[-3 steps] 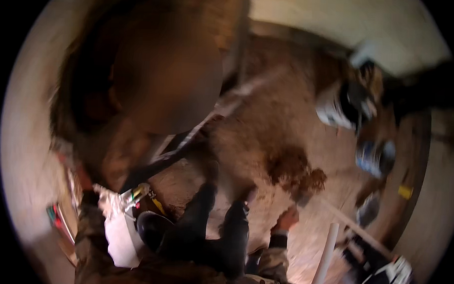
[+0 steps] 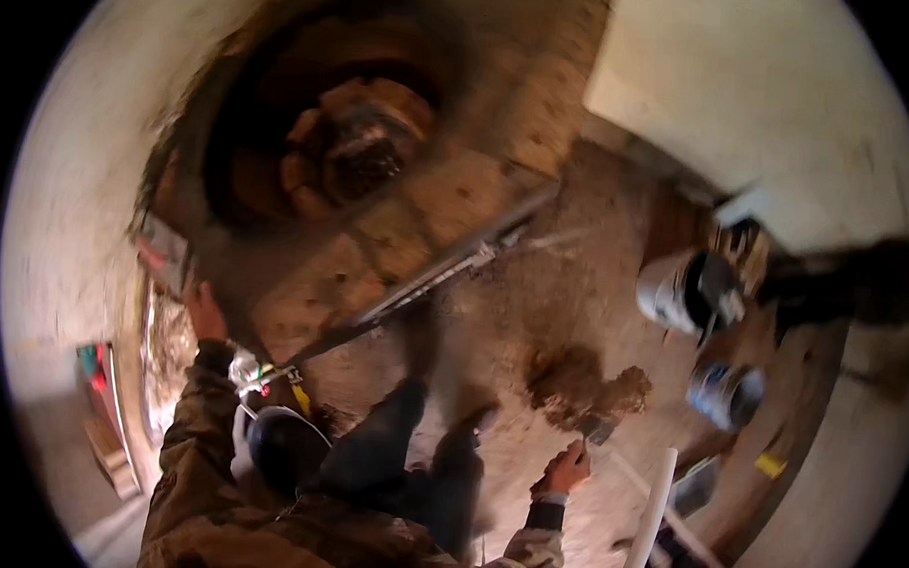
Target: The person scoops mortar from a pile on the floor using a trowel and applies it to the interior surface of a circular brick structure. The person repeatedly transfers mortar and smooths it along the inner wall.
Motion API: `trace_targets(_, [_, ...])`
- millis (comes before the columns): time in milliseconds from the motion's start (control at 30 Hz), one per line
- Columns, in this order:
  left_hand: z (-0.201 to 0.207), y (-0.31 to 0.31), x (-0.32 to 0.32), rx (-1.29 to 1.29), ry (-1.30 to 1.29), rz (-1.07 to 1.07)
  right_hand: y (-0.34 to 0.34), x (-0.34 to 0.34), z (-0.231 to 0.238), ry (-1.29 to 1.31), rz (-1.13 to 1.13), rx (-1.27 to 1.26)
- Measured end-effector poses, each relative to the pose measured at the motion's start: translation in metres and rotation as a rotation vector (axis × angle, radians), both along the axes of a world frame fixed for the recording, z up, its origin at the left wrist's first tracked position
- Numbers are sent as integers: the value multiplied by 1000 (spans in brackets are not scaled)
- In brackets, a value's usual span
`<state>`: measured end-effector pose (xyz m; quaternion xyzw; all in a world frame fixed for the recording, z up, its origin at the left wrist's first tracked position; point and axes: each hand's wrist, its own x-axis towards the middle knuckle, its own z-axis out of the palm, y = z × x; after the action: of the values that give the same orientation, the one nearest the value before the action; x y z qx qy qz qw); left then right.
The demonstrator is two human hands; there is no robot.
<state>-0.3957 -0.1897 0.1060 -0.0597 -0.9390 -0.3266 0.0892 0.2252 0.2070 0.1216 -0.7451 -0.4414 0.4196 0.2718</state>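
My right hand [image 2: 563,468] is closed around the handle of a trowel [image 2: 598,430]. The trowel's blade lies at the near edge of a lumpy pile of brown mud [image 2: 576,388] on the floor. To the left, my left hand [image 2: 206,313] rests with fingers stretched out against the near left corner of a brick stove [image 2: 406,232], just below a reddish block [image 2: 163,249]. In the stove's top is a large round opening, and a ring of broken bricks [image 2: 304,144] shows inside it.
White bucket [image 2: 669,292] and blue bucket [image 2: 726,396] stand at the right. A dark round container [image 2: 284,448] is by my left leg. A long pale pole [image 2: 628,475] crosses the floor right of my hand. A cigarette [image 2: 652,516] juts up at the lower edge.
The view has swung, so the stove's opening and bricks show more plainly. My left hand is now visible at the stove's corner. The trowel stays by the mud pile.
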Motion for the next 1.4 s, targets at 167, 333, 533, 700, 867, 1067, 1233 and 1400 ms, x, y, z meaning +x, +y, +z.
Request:
trace_targets(167, [93,22,43,-172,110,322,7,-149,157,210,414,-75])
trace_targets(333, [94,61,35,-133,167,412,8,-286,257,269,770,-59])
trace_targets(533, [109,87,33,-226,195,437,1,-405,257,204,1176,-118])
trace_targets(700, [121,89,30,-222,163,437,-20,-498,250,365,1112,-582])
trace_targets(867, [118,89,27,-262,172,459,23,-560,218,987,403,-1433])
trace_targets(1067, [125,88,28,-352,63,451,97,-603,157,1484,-371,-1303])
trace_targets(1233, [121,88,31,-336,38,484,103,-605,168,1436,-392,-1324])
trace_targets(1400, [122,90,26,-333,70,476,101,-607,211,1357,-319,-1417])
